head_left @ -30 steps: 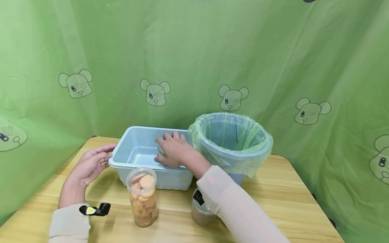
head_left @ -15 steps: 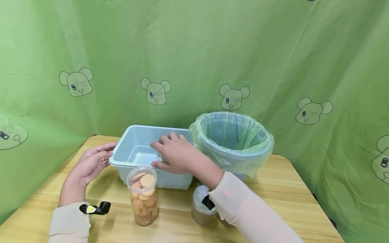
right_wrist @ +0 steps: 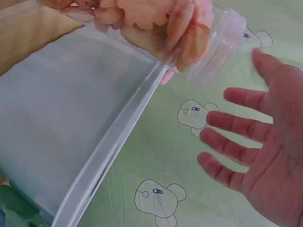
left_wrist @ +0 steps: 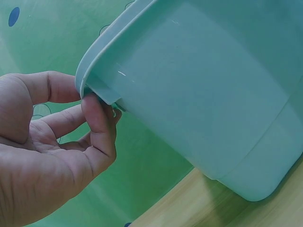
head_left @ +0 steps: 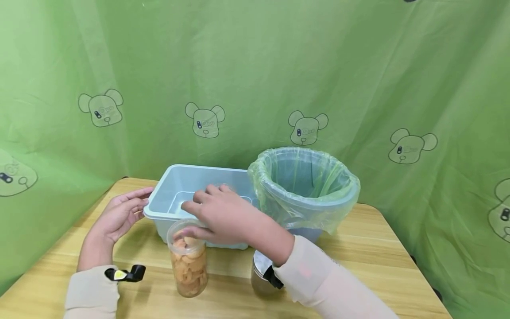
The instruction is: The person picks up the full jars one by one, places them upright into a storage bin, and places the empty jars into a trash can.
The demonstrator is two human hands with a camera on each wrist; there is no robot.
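Note:
At its left front corner, the rim of the light-blue plastic storage bin [head_left: 159,216] is pinched between the thumb and fingers of my left hand [head_left: 121,212], as the left wrist view also shows the hand [left_wrist: 61,127]. My right hand [head_left: 227,217] is above the bin's front rim, fingers spread and holding nothing. Its thumb passes over the top of a tall clear jar of orange cookies [head_left: 189,270]. In the right wrist view, the open fingers [right_wrist: 241,125] are apart from the jar [right_wrist: 218,47]. A clear round edge [head_left: 225,188] shows inside the bin, mostly hidden behind the hand.
A blue trash can lined with a green bag [head_left: 307,201] stands against the bin's right side. Partly under my right sleeve is a shorter jar with a silvery lid [head_left: 260,270]. All stand on a wooden table [head_left: 358,274], before a green curtain.
My right hand has left a clear round container inside the bin and moved toward me and left, over the cookie jar. The left hand has stayed at the bin's corner.

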